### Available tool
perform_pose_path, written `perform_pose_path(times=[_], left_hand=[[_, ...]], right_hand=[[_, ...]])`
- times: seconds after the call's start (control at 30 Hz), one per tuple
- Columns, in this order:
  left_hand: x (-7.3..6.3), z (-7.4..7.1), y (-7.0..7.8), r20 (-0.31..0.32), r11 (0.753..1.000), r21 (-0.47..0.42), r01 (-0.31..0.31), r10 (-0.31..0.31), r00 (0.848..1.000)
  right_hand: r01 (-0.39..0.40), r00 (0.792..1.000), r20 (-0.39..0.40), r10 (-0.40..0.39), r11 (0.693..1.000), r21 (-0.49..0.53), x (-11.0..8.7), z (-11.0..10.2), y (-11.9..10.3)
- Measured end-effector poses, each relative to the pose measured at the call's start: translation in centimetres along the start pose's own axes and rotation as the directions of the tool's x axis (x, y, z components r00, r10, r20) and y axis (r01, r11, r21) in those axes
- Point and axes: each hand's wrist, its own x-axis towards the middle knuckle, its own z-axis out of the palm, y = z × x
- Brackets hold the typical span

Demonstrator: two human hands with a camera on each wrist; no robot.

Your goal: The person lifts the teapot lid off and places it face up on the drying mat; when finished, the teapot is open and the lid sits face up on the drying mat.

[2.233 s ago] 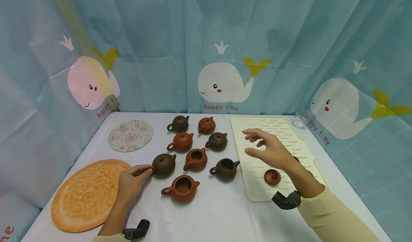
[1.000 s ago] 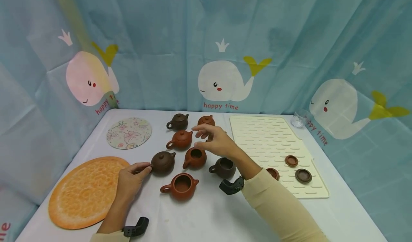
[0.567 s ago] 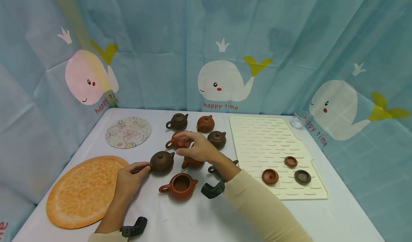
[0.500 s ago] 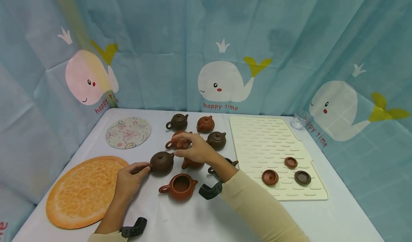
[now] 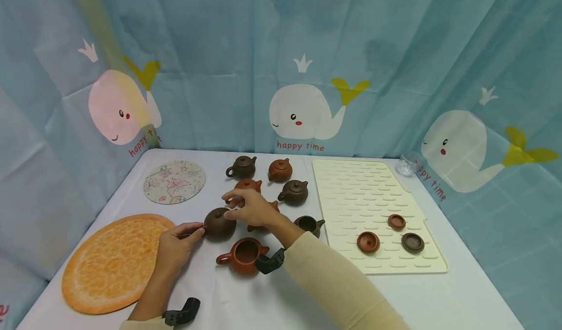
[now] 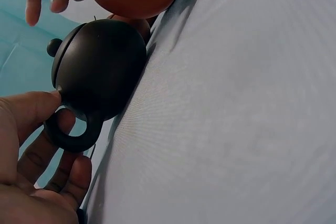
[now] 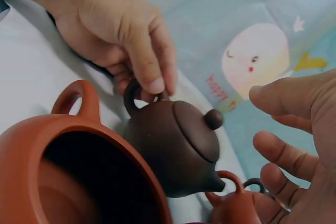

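My left hand (image 5: pixel 174 247) pinches the loop handle of a dark brown teapot (image 5: pixel 219 225) between thumb and fingers; the pot stands on the white table with its lid on. In the left wrist view the thumb presses the top of the handle (image 6: pixel 73 141). My right hand (image 5: pixel 250 209) hovers over that teapot, fingers spread and loosely bent, holding nothing. From the right wrist view, a gap shows between its fingertips and the lid knob (image 7: pixel 213 119). A lidless reddish teapot (image 5: pixel 244 256) stands just in front; another reddish one (image 5: pixel 262 222) is partly hidden behind my right hand.
Several more teapots stand behind, including a dark one (image 5: pixel 293 193). A lidless dark pot (image 5: pixel 309 225) sits right. Three lids, one reddish (image 5: pixel 368 242), lie on the cream mat (image 5: pixel 351 198). An orange round mat (image 5: pixel 116 264), a floral mat (image 5: pixel 174 182) and a clear cup (image 5: pixel 407 165) surround.
My right hand has moved left from above the cream mat, across the teapots, to over the dark lidded one. My left hand keeps its hold on the handle.
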Motion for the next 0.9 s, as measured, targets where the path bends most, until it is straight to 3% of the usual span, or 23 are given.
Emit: perform_pose_path(times=[0.27, 0.9], left_hand=[[-0.1, 0.1, 0.1, -0.003, 1.0, 0.005, 0.001, -0.001, 1.0], [-0.1, -0.1, 0.0, 0.003, 1.0, 0.02, 0.005, -0.005, 1.0]], right_hand=[[-0.078, 0.997, 0.023, 0.08, 0.994, -0.076, 0.7, 1.4, 0.7], [-0.058, 0.998, -0.02, 0.055, 0.957, -0.286, 1.4, 3.2, 0.8]])
